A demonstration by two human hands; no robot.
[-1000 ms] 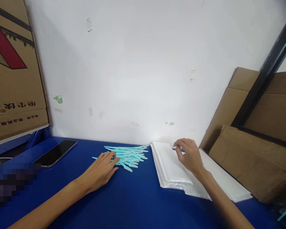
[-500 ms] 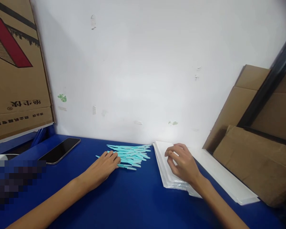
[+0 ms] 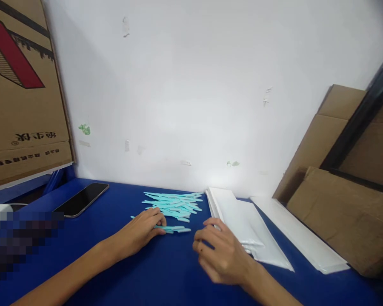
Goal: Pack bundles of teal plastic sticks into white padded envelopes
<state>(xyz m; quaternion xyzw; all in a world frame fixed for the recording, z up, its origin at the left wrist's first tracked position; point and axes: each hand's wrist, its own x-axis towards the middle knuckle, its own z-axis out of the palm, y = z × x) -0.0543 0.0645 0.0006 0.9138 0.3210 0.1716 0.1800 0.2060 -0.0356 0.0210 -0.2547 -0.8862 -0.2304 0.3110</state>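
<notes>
A loose pile of slim turquoise sticks, shaped like eyebrow razors point(image 3: 175, 204), lies on the blue table point(image 3: 172, 272). In front of the pile, my left hand point(image 3: 148, 227) has its fingers closed around a few of these razors, whose ends stick out on both sides of it. My right hand point(image 3: 218, 250) is loosely curled just right of them, its fingers apart and no object visible in it. Beside it rests a stack of flat white plastic packets point(image 3: 242, 216); the hand hides part of the stack's near left edge.
A phone point(image 3: 82, 199) lies at the left, below a large printed cardboard box point(image 3: 22, 102). Brown cardboard point(image 3: 344, 221) leans at the right, with a long white flat strip point(image 3: 303, 236) before it. A white wall point(image 3: 191, 93) closes off the back.
My left hand has drawn a few razors toward me, away from the pile. My right hand has moved left and nearer, off the packets; one packet now lies skewed to the right.
</notes>
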